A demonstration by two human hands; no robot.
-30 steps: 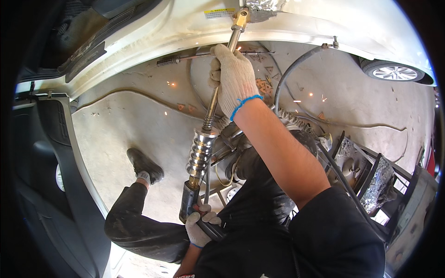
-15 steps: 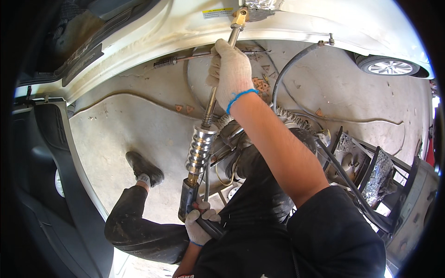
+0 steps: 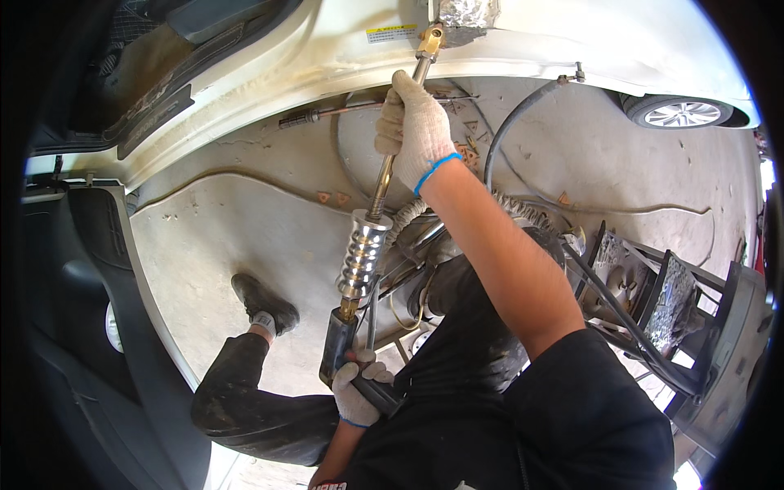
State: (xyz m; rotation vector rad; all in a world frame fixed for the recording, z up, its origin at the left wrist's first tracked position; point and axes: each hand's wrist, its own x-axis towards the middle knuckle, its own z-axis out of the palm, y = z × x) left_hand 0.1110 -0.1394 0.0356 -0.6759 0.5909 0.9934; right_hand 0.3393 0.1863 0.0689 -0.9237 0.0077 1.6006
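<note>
A slide-hammer dent puller (image 3: 362, 255) slants across the middle, with a ribbed steel weight low on its rod. My left hand (image 3: 357, 398), in a pale knit glove, is closed round its black pistol grip (image 3: 337, 347). Higher up, my gloved right hand (image 3: 421, 126) wraps the bare rod. The brass tip (image 3: 431, 37) is at the white car sill (image 3: 318, 77), beside the lower left of a scraped, shiny metal patch (image 3: 469, 11). Whether the tip touches the metal, I cannot tell.
An open car door (image 3: 106, 327) stands at the left. A thick cable (image 3: 508, 122) runs to a clamp on the sill. Small triangular pieces (image 3: 468, 155), hoses and a long rod tool (image 3: 300, 118) lie on the floor. A metal cart (image 3: 629, 286) stands at the right.
The whole view has shifted a little. Both hands keep their grip on the dent puller, and its tip stays by the bare patch.
</note>
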